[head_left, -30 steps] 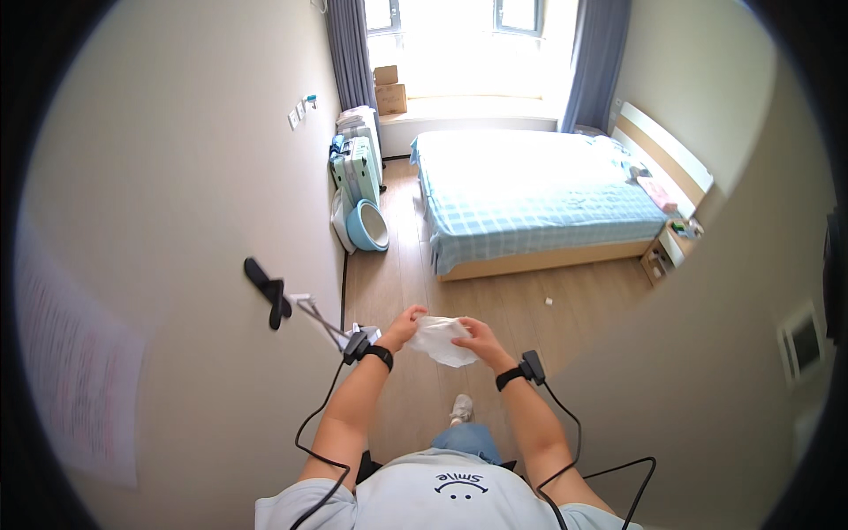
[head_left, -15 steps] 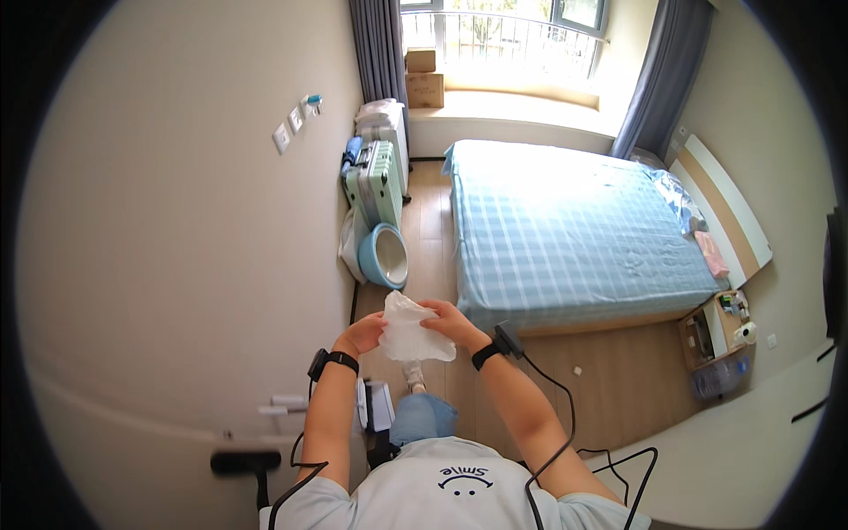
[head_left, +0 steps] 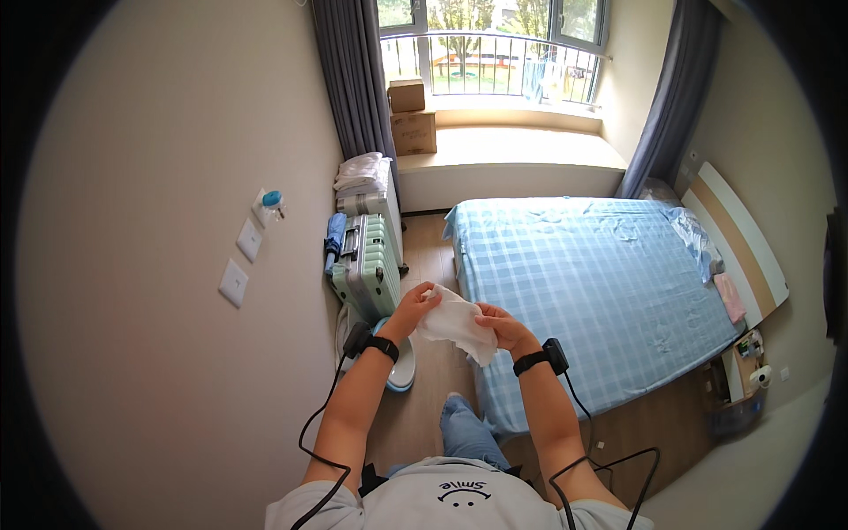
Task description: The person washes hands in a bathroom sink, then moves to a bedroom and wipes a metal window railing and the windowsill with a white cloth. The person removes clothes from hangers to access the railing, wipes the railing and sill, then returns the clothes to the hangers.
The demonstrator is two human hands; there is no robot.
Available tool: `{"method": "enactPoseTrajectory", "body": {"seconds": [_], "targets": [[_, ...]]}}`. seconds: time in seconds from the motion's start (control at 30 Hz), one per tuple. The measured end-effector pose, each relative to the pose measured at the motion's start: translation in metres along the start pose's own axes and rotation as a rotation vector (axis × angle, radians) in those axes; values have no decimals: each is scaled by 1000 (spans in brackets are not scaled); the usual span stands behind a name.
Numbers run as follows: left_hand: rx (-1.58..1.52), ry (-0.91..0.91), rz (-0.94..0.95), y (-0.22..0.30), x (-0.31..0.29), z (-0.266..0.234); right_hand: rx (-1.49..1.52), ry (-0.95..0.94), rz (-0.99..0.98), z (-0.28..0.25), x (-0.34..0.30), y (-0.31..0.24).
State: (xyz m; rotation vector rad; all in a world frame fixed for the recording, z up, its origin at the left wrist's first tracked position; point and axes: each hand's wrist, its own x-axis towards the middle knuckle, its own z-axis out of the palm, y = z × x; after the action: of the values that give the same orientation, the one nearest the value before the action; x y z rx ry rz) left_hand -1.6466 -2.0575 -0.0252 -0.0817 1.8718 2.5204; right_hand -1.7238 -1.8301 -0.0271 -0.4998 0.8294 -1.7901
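A thin, wrinkled white wipe is stretched between my two hands, in front of my body. My left hand pinches its upper left edge between thumb and fingers. On the opposite side, my right hand grips the wipe's right edge, the thumb lying on top. Its lower corner hangs loose below the right hand. Both wrists wear black straps with small black devices, and cables run back along the arms.
A bed with a blue checked sheet stands ahead to the right. Along the left wall are a light green suitcase and a blue-rimmed basin. Cardboard boxes sit on the window ledge. A bedside cabinet is at the right.
I have stepped forward toward the window, so the suitcase, bed and wall sockets appear closer. The wipe is still in both hands and is now more tilted, its right end lower.
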Motion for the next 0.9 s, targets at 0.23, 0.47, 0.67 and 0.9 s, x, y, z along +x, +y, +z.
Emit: {"method": "enactPoseTrajectory", "body": {"seconds": [0.23,0.47,0.67,0.9], "targets": [[281,106,228,31,209,-61,370,-230,-282,-113,177,-125],[72,159,177,75,355,-109,307,104,-151,-192,298,-177],[-21,-46,22,83,482,-128,-323,118,-217,-263,345,-248],[523,87,10,76,676,-210,-1485,534,-626,-339,493,-299]]}}
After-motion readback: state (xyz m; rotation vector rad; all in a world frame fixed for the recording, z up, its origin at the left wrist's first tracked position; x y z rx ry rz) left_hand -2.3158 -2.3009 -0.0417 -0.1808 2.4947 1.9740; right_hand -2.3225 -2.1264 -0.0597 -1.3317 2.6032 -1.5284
